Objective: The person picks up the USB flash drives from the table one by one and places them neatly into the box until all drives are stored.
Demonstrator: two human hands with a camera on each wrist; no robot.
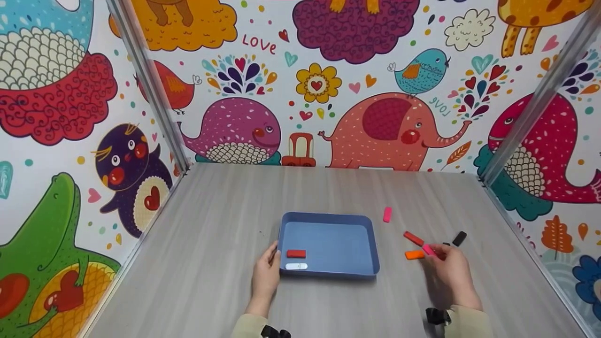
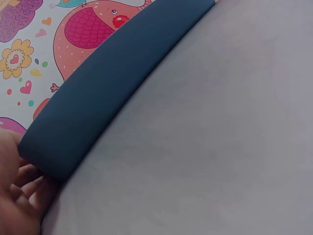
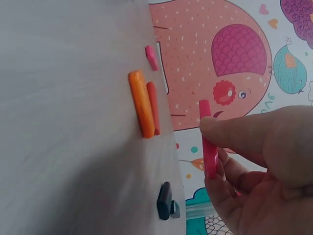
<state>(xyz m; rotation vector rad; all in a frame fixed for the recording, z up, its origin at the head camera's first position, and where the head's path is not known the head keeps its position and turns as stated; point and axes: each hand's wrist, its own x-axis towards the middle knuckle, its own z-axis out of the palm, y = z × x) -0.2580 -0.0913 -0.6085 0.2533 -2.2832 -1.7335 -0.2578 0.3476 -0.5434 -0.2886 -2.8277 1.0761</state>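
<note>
My right hand (image 1: 453,270) pinches a small pink bar-shaped piece (image 3: 210,142) between thumb and fingers, lifted above the table in the right wrist view. Below and beside it lie an orange piece (image 1: 414,255) and a red piece (image 1: 413,238). My left hand (image 1: 266,277) grips the left side of a shallow blue tray (image 1: 328,218), thumb by the rim and fingers bent against its outer wall. Inside the tray's front left corner, a red piece (image 1: 296,254) lies behind a white one (image 1: 296,266) with rounded ends.
Another pink piece (image 1: 387,214) lies off the tray's back right corner. A black piece (image 1: 459,238) rests right of my right hand, with a second dark piece (image 3: 175,209) close by, mostly hidden in the head view. Cartoon-printed walls (image 1: 319,126) border the wood-grain table (image 1: 206,225).
</note>
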